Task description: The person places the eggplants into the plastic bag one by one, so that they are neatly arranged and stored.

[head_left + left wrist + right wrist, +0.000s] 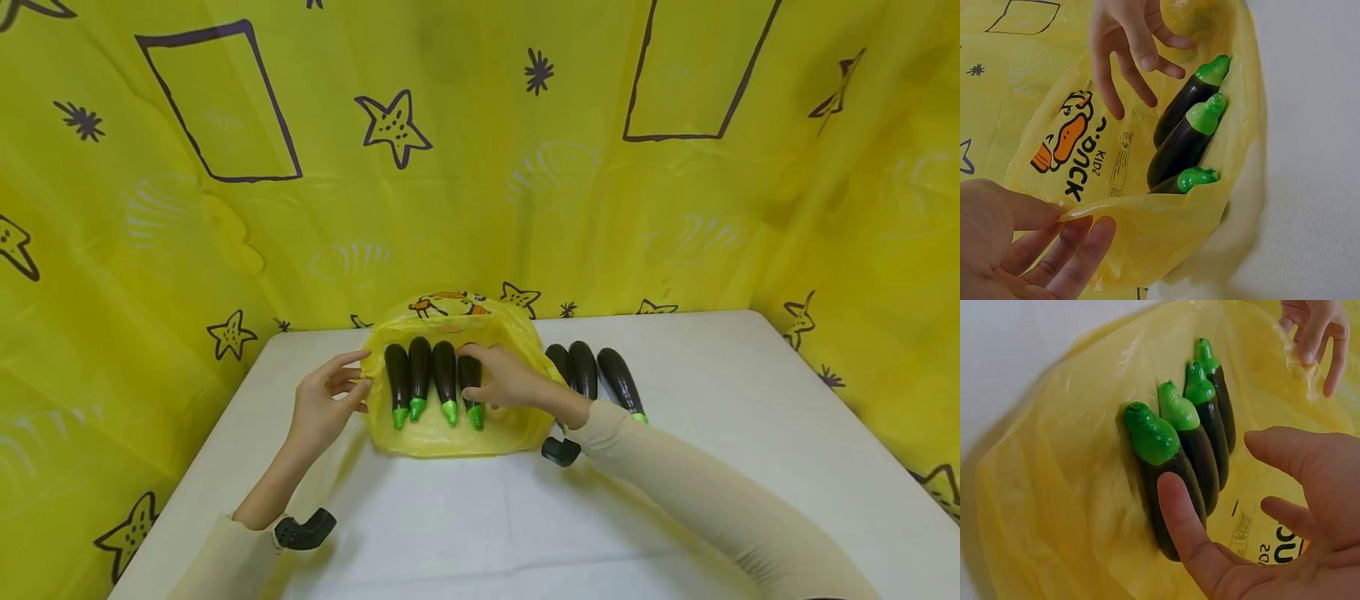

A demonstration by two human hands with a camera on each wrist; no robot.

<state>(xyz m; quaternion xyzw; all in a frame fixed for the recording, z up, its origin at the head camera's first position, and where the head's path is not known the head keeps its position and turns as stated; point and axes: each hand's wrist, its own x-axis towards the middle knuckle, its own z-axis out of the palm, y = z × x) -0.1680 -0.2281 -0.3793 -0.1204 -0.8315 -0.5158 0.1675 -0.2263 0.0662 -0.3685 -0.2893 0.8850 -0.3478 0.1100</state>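
A yellow plastic bag (427,442) lies on the table with its mouth spread wide. Several dark eggplants (444,375) with green stem ends rest side by side inside it. My left hand (318,412) pinches the bag's left edge between thumb and fingers. Reaching into the bag from the right, my right hand (510,379) hovers over the rightmost eggplant (1154,440) in there. Its fingers are spread, and one fingertip (1175,494) overlaps that eggplant in the right wrist view. The left wrist view shows nothing between those fingers.
Three more eggplants (582,371) lie on the white table (705,400) just right of the bag, partly behind my right forearm. A yellow curtain (480,225) printed with stars and shells stands around the back and sides.
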